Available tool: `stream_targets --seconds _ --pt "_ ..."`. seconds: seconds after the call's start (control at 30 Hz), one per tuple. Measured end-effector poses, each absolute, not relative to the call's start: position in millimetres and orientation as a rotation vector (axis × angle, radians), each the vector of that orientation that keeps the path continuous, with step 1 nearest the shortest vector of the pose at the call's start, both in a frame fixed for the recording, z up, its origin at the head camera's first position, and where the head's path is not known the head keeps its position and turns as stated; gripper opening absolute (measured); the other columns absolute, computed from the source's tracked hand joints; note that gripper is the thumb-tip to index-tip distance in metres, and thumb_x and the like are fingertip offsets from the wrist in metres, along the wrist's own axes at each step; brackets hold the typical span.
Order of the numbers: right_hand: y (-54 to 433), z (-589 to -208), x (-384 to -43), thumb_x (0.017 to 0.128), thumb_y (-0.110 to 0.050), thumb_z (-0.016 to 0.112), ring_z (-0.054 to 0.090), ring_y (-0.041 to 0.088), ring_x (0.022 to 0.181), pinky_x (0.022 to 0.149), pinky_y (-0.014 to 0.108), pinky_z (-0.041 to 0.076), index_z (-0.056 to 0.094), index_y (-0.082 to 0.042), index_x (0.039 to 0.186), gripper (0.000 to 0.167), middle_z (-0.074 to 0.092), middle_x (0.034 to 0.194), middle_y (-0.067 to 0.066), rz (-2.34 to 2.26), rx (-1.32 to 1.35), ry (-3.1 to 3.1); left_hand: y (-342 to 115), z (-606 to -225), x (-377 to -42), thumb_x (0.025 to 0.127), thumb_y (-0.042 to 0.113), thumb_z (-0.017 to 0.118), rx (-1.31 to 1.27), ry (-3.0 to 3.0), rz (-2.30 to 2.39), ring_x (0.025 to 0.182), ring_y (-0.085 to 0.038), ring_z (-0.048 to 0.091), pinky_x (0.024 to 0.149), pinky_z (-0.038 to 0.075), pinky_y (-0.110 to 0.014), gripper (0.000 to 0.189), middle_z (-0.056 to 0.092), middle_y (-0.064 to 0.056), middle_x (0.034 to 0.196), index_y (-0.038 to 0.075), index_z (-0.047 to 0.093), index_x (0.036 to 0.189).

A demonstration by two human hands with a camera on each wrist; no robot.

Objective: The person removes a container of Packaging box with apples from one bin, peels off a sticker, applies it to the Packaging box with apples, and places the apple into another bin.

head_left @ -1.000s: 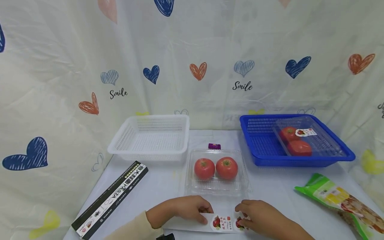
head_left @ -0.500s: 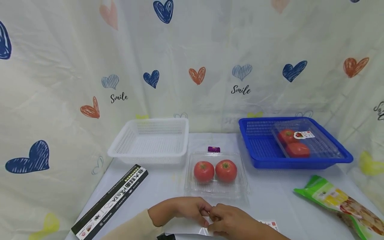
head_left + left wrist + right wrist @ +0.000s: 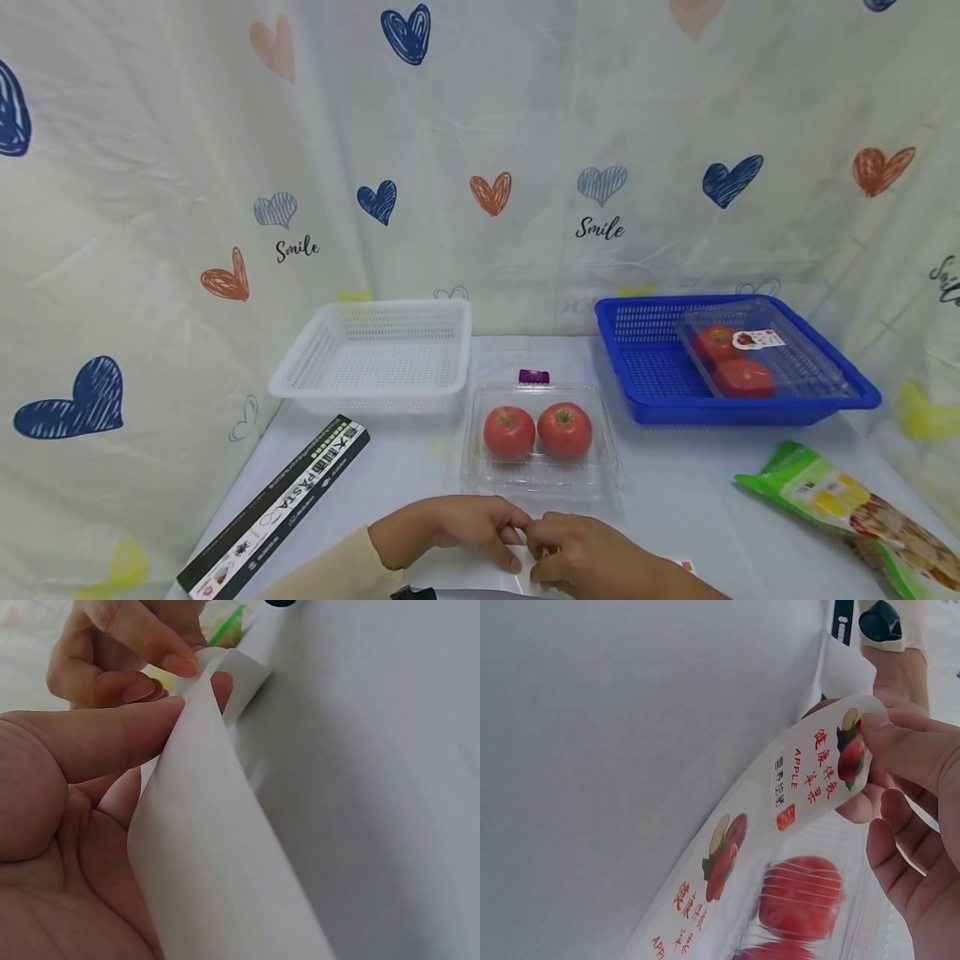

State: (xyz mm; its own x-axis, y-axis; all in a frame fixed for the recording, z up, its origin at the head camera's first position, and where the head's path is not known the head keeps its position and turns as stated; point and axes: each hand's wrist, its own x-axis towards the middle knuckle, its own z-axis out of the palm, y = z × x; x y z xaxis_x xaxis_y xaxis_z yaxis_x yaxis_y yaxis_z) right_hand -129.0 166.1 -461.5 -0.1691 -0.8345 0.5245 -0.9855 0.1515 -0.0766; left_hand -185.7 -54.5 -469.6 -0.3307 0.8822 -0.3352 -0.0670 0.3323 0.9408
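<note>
Pinching a printed label strip (image 3: 765, 810), both hands had their fingertips close together at a bend in it, just on the near side of the clear container (image 3: 540, 485). The left hand (image 3: 480, 533) was drawn nearly closed, its thumb on the plain back of the strip and a fingertip showing past the far edge. The right hand (image 3: 581, 554) held the strip at the corner of one label, its thumb on the printed face and its other fingers loosely curled; I could not tell whether that corner had come away from its backing. The printed face showed apple pictures, red characters and the word APPLE.

Inside the clear container, two red fruits (image 3: 565, 430) sat side by side. Just beyond it lay a small purple packet (image 3: 534, 377). Beyond it to the left stood a white basket (image 3: 375, 404), and beyond it to the right a blue basket (image 3: 750, 411), which held a second clear container (image 3: 806, 367) with two more red fruits and a white label (image 3: 758, 338) on top. Left of the clear container, a black pasta box (image 3: 273, 508) lay slantwise on the white-covered desk (image 3: 675, 475); well to its right lay a green bag (image 3: 862, 517). Behind everything hung a curtain (image 3: 487, 108) printed with hearts.
</note>
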Motion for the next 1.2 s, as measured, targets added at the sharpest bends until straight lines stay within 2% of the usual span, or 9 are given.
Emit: stream_targets --seconds 0.3,0.47,0.6,0.7,0.83,0.97,1.07,1.2 --pt "178 -457 -124 0.075 -0.013 0.082 0.05 0.001 0.081 0.075 0.007 0.042 0.076 -0.023 0.086 0.016 0.055 0.092 -0.008 0.553 1.662 -2.123 -60 -470 -184 0.084 -0.005 0.069 0.778 1.799 1.118 0.065 -0.002 0.051 0.059 0.041 -0.015 0.026 0.065 0.003 0.072 0.006 0.067 0.108" --pt "190 -451 -121 0.079 -0.015 0.079 0.05 0.001 0.081 0.075 0.008 0.043 0.074 -0.024 0.087 0.014 0.054 0.094 -0.008 0.543 1.616 -2.166 -63 -466 -183 0.084 -0.002 0.071 0.84 1.915 1.072 0.067 -0.002 0.053 0.061 0.043 -0.016 0.021 0.064 0.006 0.074 0.005 0.067 0.103" --pt "199 -445 -121 0.072 -0.009 0.083 0.052 0.002 0.081 0.074 0.008 0.043 0.073 -0.024 0.088 0.024 0.054 0.096 -0.006 0.531 1.601 -2.145 -64 -466 -184 0.084 0.0 0.072 0.883 1.97 1.035 0.067 -0.001 0.053 0.061 0.044 -0.016 0.019 0.063 0.007 0.074 0.005 0.067 0.102" --pt "207 -439 -121 0.08 -0.013 0.08 0.052 0.002 0.082 0.074 0.006 0.043 0.073 -0.024 0.089 0.016 0.054 0.098 -0.005 0.534 1.59 -2.142 -64 -467 -183 0.084 0.002 0.073 0.913 2.01 1.0 0.066 -0.001 0.052 0.062 0.045 -0.017 0.019 0.062 0.009 0.074 0.006 0.067 0.101" --pt "215 -433 -120 0.089 -0.025 0.072 0.053 0.002 0.082 0.073 0.007 0.044 0.073 -0.024 0.088 0.001 0.054 0.1 -0.005 0.53 1.57 -2.132 -63 -469 -183 0.084 0.004 0.074 0.974 2.096 0.929 0.072 0.001 0.054 0.069 0.047 -0.017 0.019 0.061 0.013 0.078 0.009 0.067 0.1" --pt "222 -428 -118 0.084 -0.021 0.077 0.054 0.003 0.083 0.073 0.009 0.045 0.073 -0.024 0.089 0.007 0.056 0.101 -0.004 0.538 1.537 -2.14 -63 -469 -183 0.084 0.007 0.075 1.019 2.175 0.861 0.077 0.002 0.056 0.074 0.048 -0.018 0.019 0.061 0.016 0.082 0.013 0.068 0.1" --pt "227 -423 -118 0.089 -0.022 0.072 0.056 0.004 0.084 0.075 0.009 0.046 0.072 -0.024 0.09 0.003 0.058 0.103 -0.005 0.591 1.522 -2.173 -63 -470 -182 0.084 0.008 0.076 1.034 2.204 0.83 0.079 0.003 0.056 0.075 0.048 -0.018 0.02 0.061 0.017 0.084 0.014 0.068 0.101" --pt "231 -414 -122 0.094 -0.024 0.065 0.062 0.008 0.087 0.077 0.011 0.048 0.072 -0.023 0.092 0.008 0.062 0.105 -0.006 0.659 1.504 -2.192 -64 -471 -181 0.083 0.01 0.077 1.041 2.243 0.803 0.082 0.004 0.055 0.076 0.049 -0.018 0.022 0.061 0.018 0.087 0.017 0.069 0.102"
